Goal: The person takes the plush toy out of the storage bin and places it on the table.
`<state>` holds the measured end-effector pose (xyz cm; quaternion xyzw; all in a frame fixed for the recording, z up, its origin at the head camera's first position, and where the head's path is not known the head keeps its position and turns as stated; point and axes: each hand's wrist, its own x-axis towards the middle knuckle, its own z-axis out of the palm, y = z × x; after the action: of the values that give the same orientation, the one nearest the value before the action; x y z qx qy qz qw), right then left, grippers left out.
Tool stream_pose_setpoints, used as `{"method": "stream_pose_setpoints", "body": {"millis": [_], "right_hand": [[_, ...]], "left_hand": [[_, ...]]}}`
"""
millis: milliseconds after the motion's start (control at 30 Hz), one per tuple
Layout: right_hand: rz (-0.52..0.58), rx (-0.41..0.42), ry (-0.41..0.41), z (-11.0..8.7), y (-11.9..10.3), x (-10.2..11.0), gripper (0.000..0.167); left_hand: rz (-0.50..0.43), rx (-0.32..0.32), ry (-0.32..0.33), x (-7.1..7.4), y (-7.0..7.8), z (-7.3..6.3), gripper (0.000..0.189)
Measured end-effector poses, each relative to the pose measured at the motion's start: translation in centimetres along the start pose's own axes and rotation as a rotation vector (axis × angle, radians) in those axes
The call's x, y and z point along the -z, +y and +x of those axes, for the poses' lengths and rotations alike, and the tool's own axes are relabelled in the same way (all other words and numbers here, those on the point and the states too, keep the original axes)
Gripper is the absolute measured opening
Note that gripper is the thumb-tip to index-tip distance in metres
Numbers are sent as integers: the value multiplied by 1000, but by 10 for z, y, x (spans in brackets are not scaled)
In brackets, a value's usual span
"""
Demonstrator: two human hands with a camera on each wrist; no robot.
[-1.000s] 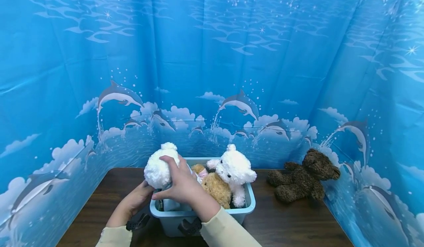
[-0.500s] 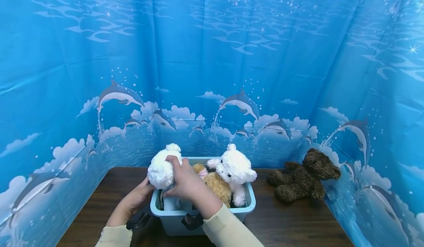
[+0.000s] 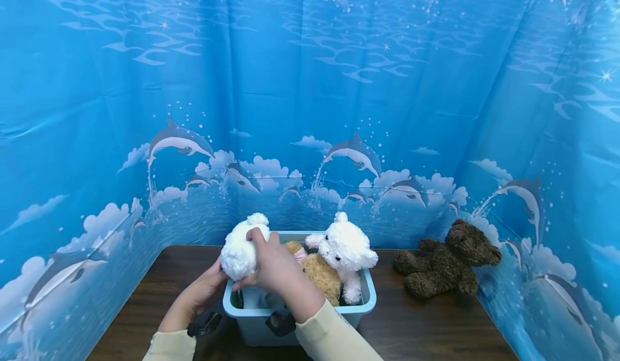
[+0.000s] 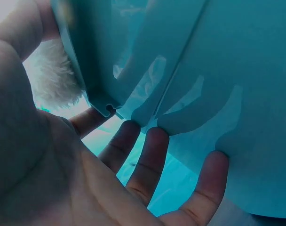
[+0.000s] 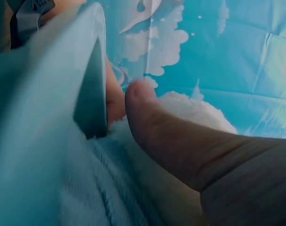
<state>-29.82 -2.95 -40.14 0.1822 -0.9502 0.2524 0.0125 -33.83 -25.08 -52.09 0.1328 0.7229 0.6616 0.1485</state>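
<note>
Tub (image 3: 259, 330) on the worktop (image 3: 404, 328) looks well filled to me: a tan bear (image 3: 323, 279), another tan toy (image 3: 293, 247) partly hidden behind it and a lamb-like toy (image 3: 352, 242) already sit inside. One white plush toy (image 3: 238, 250) stands at the left end, its head above the rim, seemingly unsettled; the right hand (image 3: 278, 267) grips that head. The left hand (image 3: 205, 288) holds the tub's end, fingers outside, thumb over the rim. Still outside is the dark brown bear (image 3: 448, 259), untouched.

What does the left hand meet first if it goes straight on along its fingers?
The outer wall of the blue bin: the left hand seems to touch it with its fingers, though exact contact is hard to judge.
</note>
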Motion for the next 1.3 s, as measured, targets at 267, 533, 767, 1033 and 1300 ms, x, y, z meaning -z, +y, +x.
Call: {"method": "stream_pose_setpoints", "body": {"millis": [267, 533, 767, 1033, 1300], "right_hand": [[26, -12, 35, -4, 3, -3, 88], [79, 8, 96, -8, 7, 2, 79], [113, 20, 224, -23, 6, 12, 78], [370, 117, 380, -47, 4, 31, 81], [504, 181, 560, -66, 14, 42, 94]], "left_hand": [[18, -32, -19, -1, 0, 0, 86], [32, -69, -23, -4, -1, 2, 88], [41, -85, -30, -4, 1, 5, 89], [46, -72, -29, -1, 1, 6, 90], [52, -1, 22, 1, -4, 3, 69]]}}
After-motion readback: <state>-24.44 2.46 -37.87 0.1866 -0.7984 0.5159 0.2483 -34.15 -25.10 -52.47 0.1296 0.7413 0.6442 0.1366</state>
